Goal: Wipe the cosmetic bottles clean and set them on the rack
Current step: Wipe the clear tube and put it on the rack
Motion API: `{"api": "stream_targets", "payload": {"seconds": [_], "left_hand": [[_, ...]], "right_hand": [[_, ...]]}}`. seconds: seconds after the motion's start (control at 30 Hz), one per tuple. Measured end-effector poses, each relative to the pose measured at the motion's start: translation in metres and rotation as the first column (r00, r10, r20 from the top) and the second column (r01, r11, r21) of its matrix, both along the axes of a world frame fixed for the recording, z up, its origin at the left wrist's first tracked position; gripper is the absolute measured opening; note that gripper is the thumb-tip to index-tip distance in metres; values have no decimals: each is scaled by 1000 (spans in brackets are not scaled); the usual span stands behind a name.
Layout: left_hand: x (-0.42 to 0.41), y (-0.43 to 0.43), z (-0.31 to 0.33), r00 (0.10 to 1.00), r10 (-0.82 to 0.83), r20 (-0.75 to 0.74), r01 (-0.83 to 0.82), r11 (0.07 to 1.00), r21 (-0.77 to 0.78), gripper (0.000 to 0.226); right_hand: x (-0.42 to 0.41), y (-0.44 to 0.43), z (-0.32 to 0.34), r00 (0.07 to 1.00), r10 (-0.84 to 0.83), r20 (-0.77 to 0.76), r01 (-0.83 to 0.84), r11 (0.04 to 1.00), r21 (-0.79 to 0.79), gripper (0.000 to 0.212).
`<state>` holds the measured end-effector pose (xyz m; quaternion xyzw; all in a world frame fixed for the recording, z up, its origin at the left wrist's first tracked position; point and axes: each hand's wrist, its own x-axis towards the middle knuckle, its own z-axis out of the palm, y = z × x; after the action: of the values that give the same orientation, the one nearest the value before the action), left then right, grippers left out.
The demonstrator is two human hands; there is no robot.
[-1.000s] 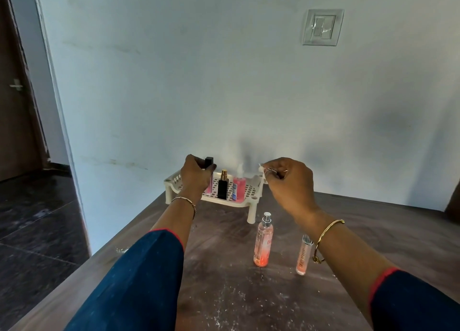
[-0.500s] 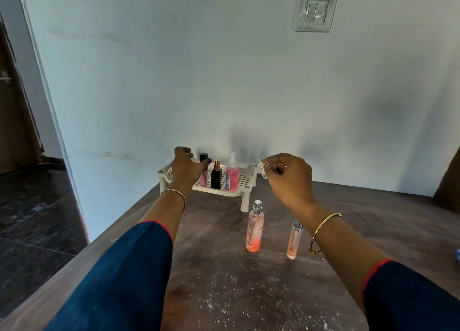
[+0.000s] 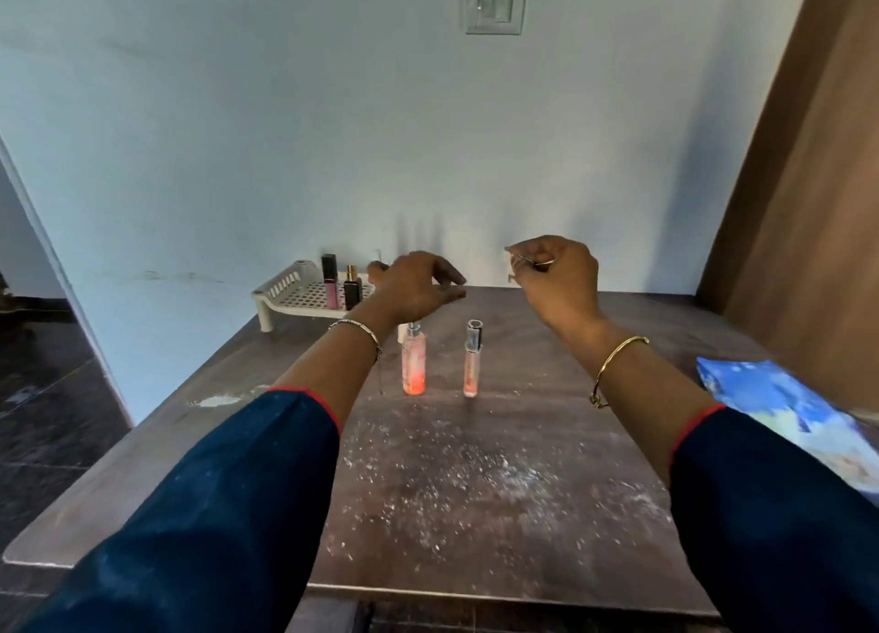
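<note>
A white perforated rack [image 3: 285,294] stands at the table's far left against the wall. On it stand a pink tube with a black cap [image 3: 329,284] and a black bottle with a gold cap [image 3: 352,289]; a pink bottle [image 3: 376,270] behind them is mostly hidden by my hand. An orange spray bottle [image 3: 414,363] and a slim clear-capped bottle [image 3: 472,361] stand upright mid-table. My left hand [image 3: 418,285] hovers just above the spray bottle, fingers relaxed and holding nothing. My right hand [image 3: 556,275] is raised near the wall and pinches a small white thing, too small to identify.
White powder specks are scattered over the dark wooden table [image 3: 475,489]. A blue patterned cloth or pack [image 3: 785,409] lies at the right edge beside a brown wooden panel [image 3: 808,204]. The table's left edge drops to a dark floor.
My left hand let go of the pink tube on the rack and moved right, over the spray bottle. My right hand kept its pinch. The view swung right.
</note>
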<state>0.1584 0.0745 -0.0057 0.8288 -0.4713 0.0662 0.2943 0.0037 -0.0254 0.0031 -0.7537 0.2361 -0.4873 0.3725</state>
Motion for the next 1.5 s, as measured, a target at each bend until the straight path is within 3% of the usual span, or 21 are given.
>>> {"api": "stream_targets", "payload": {"seconds": [0.2,0.47,0.6,0.67,0.77,0.97,1.13,1.23,1.37,1.5], "left_hand": [[-28,-15,-13,998,-24,56,12,980,196,45],[-36,-19,-16,996,10,90,-29,977,213,22],[-40,-19,-15,998,-17,52,10,991,131,15],[-50,-19,-12,996,-68,-53,69,997,32,15],[-83,-16,-7,926,-252,-280,227,967,-117,14],[-168,-24,-17,812,-478,-335,445,878,-176,15],[-218,-40,-34,784,-530,-324,487,848,-209,18],[-236,-44,-40,825,-488,-286,457,873,-172,23],[-257,-46,-45,909,-391,-148,359,911,-201,9],[-271,-40,-47,926,-369,-77,349,918,-190,13]], "right_hand": [[-48,-15,-14,999,-42,-23,44,996,82,18],[-82,-34,-31,1000,-23,11,20,981,191,15],[-98,-34,-39,999,-21,35,13,978,210,14],[-109,-30,-45,997,-17,76,-2,970,242,14],[-133,-21,-58,992,-19,122,-15,963,268,16],[-191,-10,-96,992,-98,81,63,931,359,15],[-231,0,-110,978,-164,131,96,905,415,22],[-248,2,-118,961,-203,189,95,881,464,27],[-261,7,-127,948,-255,190,132,859,494,22],[-268,9,-127,930,-283,234,126,846,518,19]]}}
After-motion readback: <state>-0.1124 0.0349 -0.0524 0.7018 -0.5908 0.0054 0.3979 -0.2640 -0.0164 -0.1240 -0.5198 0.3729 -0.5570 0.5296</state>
